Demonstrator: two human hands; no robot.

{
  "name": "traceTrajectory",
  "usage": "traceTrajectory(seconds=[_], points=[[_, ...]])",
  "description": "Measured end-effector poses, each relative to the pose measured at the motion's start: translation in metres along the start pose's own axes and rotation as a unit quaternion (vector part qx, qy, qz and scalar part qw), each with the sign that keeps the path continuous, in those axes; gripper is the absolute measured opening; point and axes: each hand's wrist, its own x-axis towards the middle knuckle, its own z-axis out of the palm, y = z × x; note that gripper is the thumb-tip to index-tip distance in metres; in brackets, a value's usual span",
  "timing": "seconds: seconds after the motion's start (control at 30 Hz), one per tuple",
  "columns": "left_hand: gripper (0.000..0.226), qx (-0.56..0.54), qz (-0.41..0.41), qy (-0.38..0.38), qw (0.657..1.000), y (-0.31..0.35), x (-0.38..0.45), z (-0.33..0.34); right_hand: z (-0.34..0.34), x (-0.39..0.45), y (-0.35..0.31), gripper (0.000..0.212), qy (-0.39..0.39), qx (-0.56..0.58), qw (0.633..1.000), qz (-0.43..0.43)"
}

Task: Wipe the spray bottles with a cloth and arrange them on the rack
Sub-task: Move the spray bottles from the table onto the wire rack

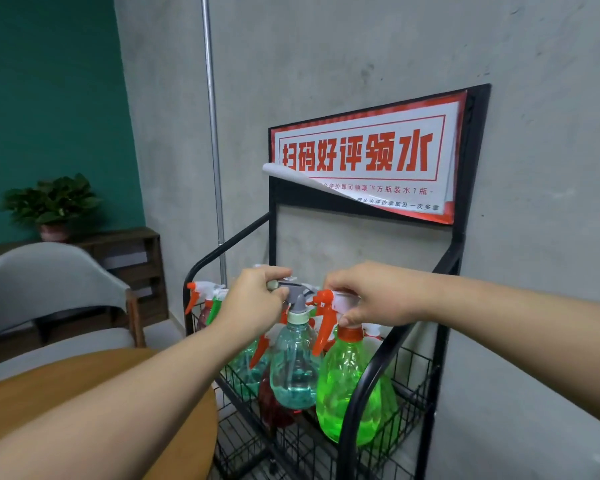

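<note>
A black wire rack (371,382) stands against the grey wall and holds several spray bottles. My left hand (253,304) grips the grey spray head of a teal bottle (293,365), which hangs above the basket. Beside it on the right, a bright green bottle (343,386) with an orange trigger and white head is held by that head in my right hand (374,296). More bottles with orange or green triggers (205,299) stand at the rack's left. A dark red bottle (274,407) lies low behind the teal one. No cloth is in sight.
A red and white sign (364,157) tops the rack, its lower left corner curled. A round wooden table (94,407) is at lower left, with a grey chair (49,282) behind it. A potted plant (52,206) sits on a dark wooden shelf. A metal pipe (212,133) runs down the wall.
</note>
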Motion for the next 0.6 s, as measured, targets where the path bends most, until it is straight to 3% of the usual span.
traceTrajectory(seconds=[0.1,0.2,0.6], points=[[0.035,0.003,0.014,0.009,1.000,-0.003,0.005,0.003,0.001,0.002,0.000,0.033,-0.003,0.006,1.000,-0.005],[0.034,-0.003,0.011,0.013,1.000,-0.007,0.008,0.009,-0.001,0.005,-0.001,0.016,0.000,-0.002,1.000,-0.016],[0.032,-0.075,-0.029,-0.080,0.993,-0.042,-0.015,0.047,-0.004,0.010,-0.008,0.020,-0.005,0.012,0.999,-0.052]])
